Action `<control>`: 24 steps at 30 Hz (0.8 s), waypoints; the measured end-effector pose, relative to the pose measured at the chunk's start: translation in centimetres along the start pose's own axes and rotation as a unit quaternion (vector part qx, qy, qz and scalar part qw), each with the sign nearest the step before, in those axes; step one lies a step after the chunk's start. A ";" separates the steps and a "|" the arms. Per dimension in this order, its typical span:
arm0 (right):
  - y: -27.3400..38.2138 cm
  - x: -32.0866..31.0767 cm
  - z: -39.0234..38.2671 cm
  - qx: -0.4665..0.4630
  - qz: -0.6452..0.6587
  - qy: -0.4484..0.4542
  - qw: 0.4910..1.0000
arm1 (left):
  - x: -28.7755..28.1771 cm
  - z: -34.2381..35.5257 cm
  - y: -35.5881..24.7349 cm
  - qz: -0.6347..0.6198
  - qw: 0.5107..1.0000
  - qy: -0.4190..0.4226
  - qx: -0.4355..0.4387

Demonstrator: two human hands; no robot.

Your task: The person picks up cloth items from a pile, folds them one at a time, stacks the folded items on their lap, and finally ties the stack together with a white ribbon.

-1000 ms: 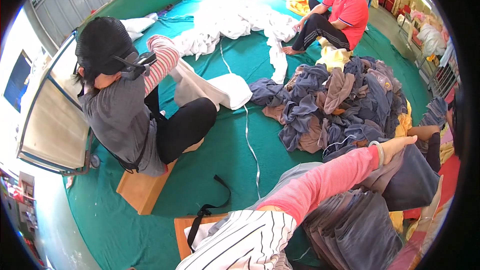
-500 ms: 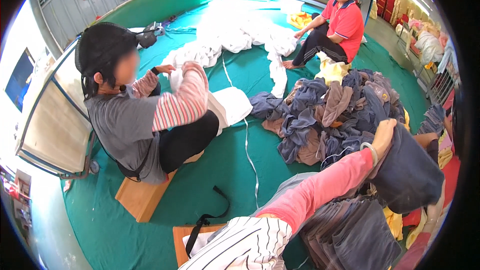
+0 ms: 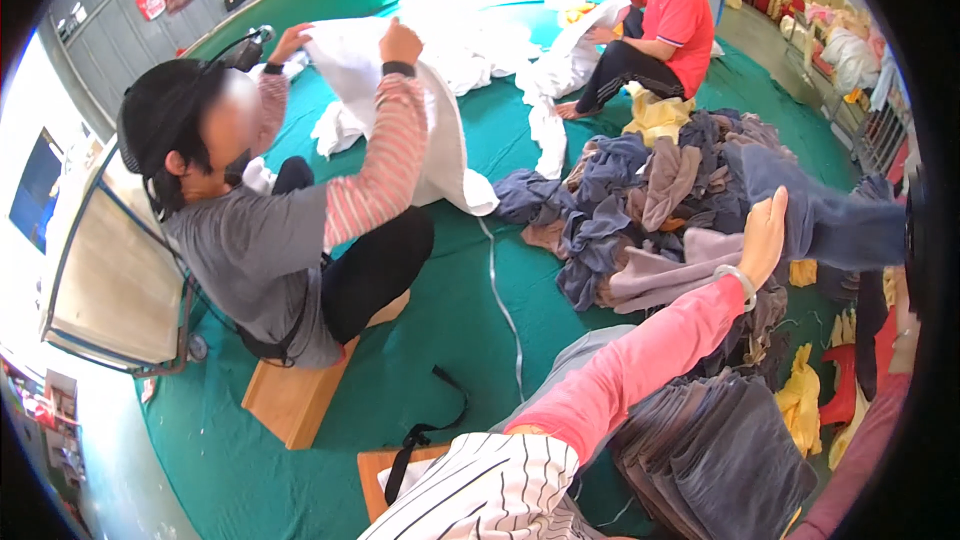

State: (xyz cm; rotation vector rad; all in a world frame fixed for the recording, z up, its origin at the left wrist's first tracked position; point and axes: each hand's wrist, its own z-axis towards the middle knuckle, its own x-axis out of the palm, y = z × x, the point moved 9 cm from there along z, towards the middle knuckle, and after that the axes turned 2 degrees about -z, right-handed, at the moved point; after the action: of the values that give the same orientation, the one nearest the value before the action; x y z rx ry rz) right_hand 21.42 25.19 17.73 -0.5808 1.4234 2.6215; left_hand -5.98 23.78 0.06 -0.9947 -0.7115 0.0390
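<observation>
Landmark: folded stack [image 3: 725, 455]. Blue cloth [image 3: 845, 225] raised beyond it; left hand [image 3: 762, 240] pinched closed on cloth edge. Right hand [image 3: 906, 315], right of stack, at view's rim: grip cannot be told. Advisable: even tension, corners spread.

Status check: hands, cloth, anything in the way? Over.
Left hand touching raised blue-grey cloth, grip uncertain. Right hand at picture's right rim, grip unclear. Rumpled cloth heap close behind, nearest clutter.
</observation>
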 end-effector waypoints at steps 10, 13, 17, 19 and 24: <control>-12.5 -14.6 -15.5 0.208 0.207 -0.150 0.944 | 3.5 -2.5 1.5 0.111 0.986 0.125 -0.028; -12.4 -17.3 -17.7 0.200 0.176 -0.189 0.945 | 5.5 -3.7 2.1 -0.056 0.981 0.165 -0.084; -11.6 -20.1 -20.4 0.124 0.063 -0.257 0.956 | 6.6 -4.5 1.6 -0.111 0.967 0.212 -0.089; -12.6 -20.7 -21.6 0.139 0.056 -0.256 0.955 | 7.0 -5.1 1.5 -0.132 0.956 0.239 -0.106; -13.7 -18.8 -23.4 0.217 0.168 -0.270 0.923 | 7.7 -6.6 0.8 -0.193 0.937 0.259 -0.132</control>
State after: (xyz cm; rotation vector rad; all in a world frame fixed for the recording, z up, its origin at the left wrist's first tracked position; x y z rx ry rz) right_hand 48.92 15.21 2.59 0.4401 1.9157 2.2662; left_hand 3.91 21.91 1.26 -1.0444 -0.4166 -0.6578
